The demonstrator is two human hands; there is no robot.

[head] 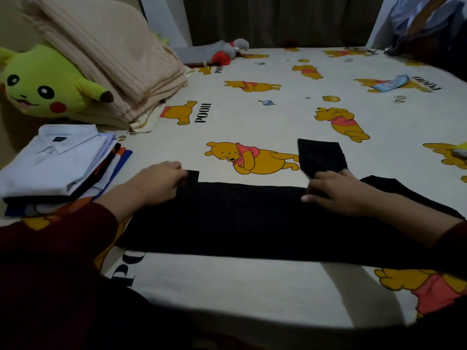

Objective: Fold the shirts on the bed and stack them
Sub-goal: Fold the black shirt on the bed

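Folding the black shirt. The shirt (252, 218) lies flat on the bed (227, 286) as a long band running left to right, near the person and between both forearms. To do this step well, the far edge should be kept straight and taut between the two hands, the sleeve brought fully inside the band's outline, and creases pressed out before the band is folded again; on dark cloth in dim light, stray wrinkles are hard to see, so smoothing by touch is the safer course.

The left hand (158, 184) sits at the shirt's far-left corner, its fingers curled onto a small flap of cloth; it appears to pinch that corner, though the fingertips are partly hidden. The right hand (336, 192) lies on the far edge toward the right, fingers bent over the base of the sleeve (321, 156), which juts away from the band toward the far side. Whether this hand grips the sleeve or only presses it down cannot be told with certainty; it looks like a grip.

Left of the left hand, just beside the shirt, stands the stack (58, 165) of folded shirts, a white collared one on top. Farther left lie a plush toy (43, 84) and a folded blanket (108, 59).
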